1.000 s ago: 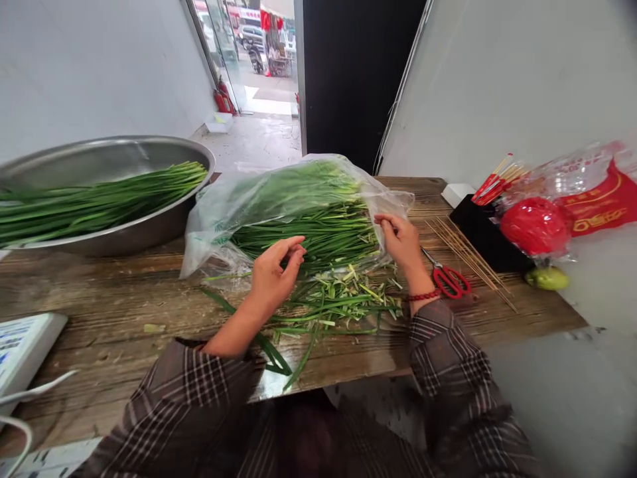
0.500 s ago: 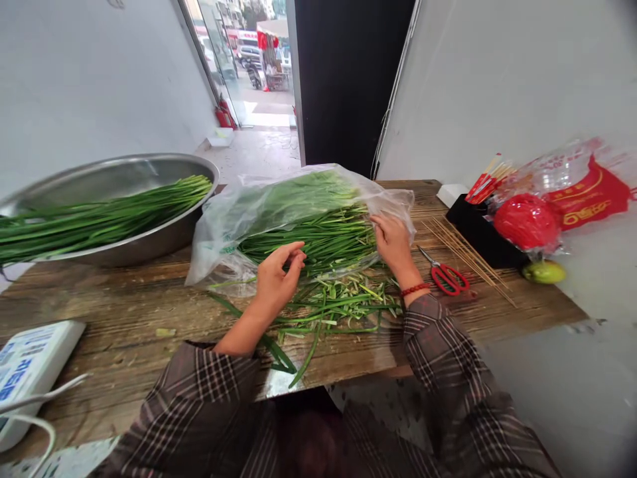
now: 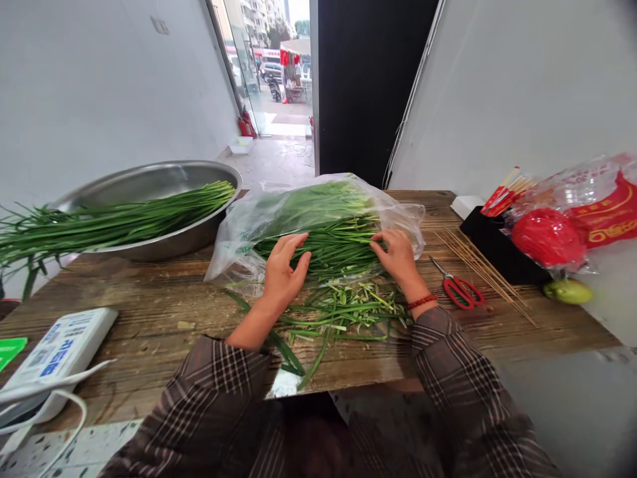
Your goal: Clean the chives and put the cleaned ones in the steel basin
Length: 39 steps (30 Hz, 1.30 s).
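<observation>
A bunch of garlic chives (image 3: 323,249) lies in a translucent plastic bag (image 3: 398,216) folded back from the near side. Over its left part is my left hand (image 3: 286,269), with thumb and fingers apart and nothing between them. My right hand (image 3: 395,255) is at the stem ends on the right, thumb and forefinger closed on a chive stem. Trimmed chive scraps (image 3: 353,309) lie in a loose pile in front of the bag, below both hands. Red-handled scissors (image 3: 462,292) rest to the right of my right hand.
At the left, a large steel basin (image 3: 144,249) holds more long chives (image 3: 149,216). A white device with cables (image 3: 60,358) sits near left on the wooden table (image 3: 164,299). Thin bamboo sticks (image 3: 482,272) and a black box (image 3: 502,252) with red packets are at right.
My left hand has spread its fingers wider. My right hand has moved from the bag's edge onto the stem ends and closed there. The view has shifted slightly left.
</observation>
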Tool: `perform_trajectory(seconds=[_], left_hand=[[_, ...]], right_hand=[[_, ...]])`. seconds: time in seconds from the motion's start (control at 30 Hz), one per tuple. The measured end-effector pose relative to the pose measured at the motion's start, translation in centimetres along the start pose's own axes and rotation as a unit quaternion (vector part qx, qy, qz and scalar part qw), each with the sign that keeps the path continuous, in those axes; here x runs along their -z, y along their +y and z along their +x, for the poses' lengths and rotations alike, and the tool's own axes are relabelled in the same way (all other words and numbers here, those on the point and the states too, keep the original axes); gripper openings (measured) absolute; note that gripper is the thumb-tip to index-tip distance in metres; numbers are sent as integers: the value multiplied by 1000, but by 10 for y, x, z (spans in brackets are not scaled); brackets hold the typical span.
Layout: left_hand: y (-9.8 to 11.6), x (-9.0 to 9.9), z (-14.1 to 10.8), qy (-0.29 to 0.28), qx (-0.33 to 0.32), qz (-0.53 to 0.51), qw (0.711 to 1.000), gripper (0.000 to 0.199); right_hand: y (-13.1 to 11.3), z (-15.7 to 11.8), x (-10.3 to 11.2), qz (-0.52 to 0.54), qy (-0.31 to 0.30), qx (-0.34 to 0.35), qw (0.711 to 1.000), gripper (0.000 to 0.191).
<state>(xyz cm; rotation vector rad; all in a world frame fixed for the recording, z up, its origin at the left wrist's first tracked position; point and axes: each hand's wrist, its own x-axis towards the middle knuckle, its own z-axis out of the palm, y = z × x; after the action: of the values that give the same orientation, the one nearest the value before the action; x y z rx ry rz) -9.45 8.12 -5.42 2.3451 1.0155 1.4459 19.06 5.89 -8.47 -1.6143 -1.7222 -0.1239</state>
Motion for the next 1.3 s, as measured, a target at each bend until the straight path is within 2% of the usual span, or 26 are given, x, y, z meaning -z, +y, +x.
perform_trajectory(seconds=[0.1, 0.2, 0.4, 0.47, 0.53, 0.63, 0.7, 0.77, 0.9, 1.03, 1.2, 1.3], left_hand=[[-6, 2, 17, -42, -33, 44, 998, 38], [-19, 3, 51, -107, -52, 96, 988, 48], [-53, -4, 132, -209, 21, 244, 947, 61], [-63, -10, 147, -250, 64, 269, 928, 69], [-72, -15, 154, -314, 89, 271, 905, 81], [-81, -19, 154, -381, 61, 267, 883, 103], [-84, -18, 152, -383, 19, 276, 881, 114], [-82, -18, 151, -374, -9, 289, 881, 116], [-66, -20, 149, -348, -14, 337, 875, 94], [-53, -21, 135, -305, -22, 367, 879, 67], [-47, -11, 105, -279, -91, 368, 882, 66], [-46, 3, 82, -284, -161, 327, 887, 69]], right_hand=[[0, 1, -2, 46, 3, 16, 999, 15], [2, -1, -5, 58, -25, 15, 998, 14], [2, -4, -9, 87, -43, 12, 995, 16], [0, -3, -8, 102, -25, 2, 994, 20], [-2, 0, -5, 129, 13, -7, 992, 28], [-2, 3, 1, 159, 74, -28, 984, 45], [1, 5, 3, 168, 93, -60, 979, 54], [5, 5, 2, 188, 91, -89, 974, 58], [7, 5, 1, 255, 80, -98, 959, 60], [-3, 6, 10, 251, 109, -83, 958, 49], [-10, 7, 21, 241, 88, -34, 966, 50], [-4, 7, 18, 232, 83, -45, 968, 56]])
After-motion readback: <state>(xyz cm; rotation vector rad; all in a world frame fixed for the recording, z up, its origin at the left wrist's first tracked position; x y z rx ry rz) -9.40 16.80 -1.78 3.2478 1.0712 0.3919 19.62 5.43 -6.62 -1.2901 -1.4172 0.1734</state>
